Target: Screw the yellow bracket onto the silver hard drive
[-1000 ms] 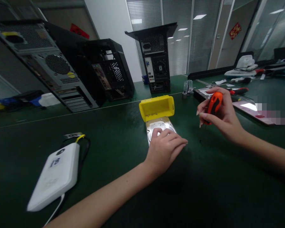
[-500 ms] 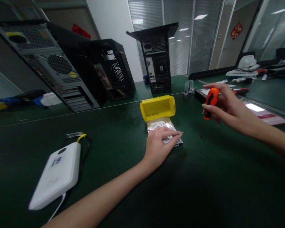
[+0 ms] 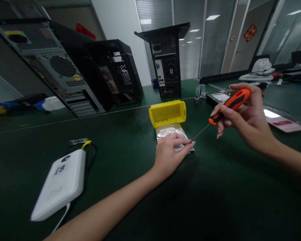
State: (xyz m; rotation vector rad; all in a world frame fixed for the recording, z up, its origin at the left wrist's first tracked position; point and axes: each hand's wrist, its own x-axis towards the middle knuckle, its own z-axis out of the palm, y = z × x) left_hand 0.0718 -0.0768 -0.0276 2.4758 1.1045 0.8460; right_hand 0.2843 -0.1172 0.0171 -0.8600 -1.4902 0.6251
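Note:
An orange and black screwdriver [image 3: 230,105] is held in my right hand [image 3: 251,117], its thin shaft slanting down to the left. The shaft's tip meets the fingertips of my left hand [image 3: 169,152], which are pinched together above the near right corner of a silver hard drive [image 3: 165,130]. Whatever sits between those fingertips is too small to make out. My left hand covers much of the drive. A yellow open box [image 3: 168,113] stands on its side at the drive's far edge.
A white power bank [image 3: 60,185] with cables lies at the left. Computer cases [image 3: 75,73], [image 3: 125,72] and a third case [image 3: 168,70] stand behind. At the right are another drive [image 3: 219,97], a clear container [image 3: 200,92] and a pink-and-white phone-like slab [image 3: 283,122].
My right hand has turned the screwdriver, and its shaft now shows, reaching my left fingertips. My left hand has stayed almost still over the drive.

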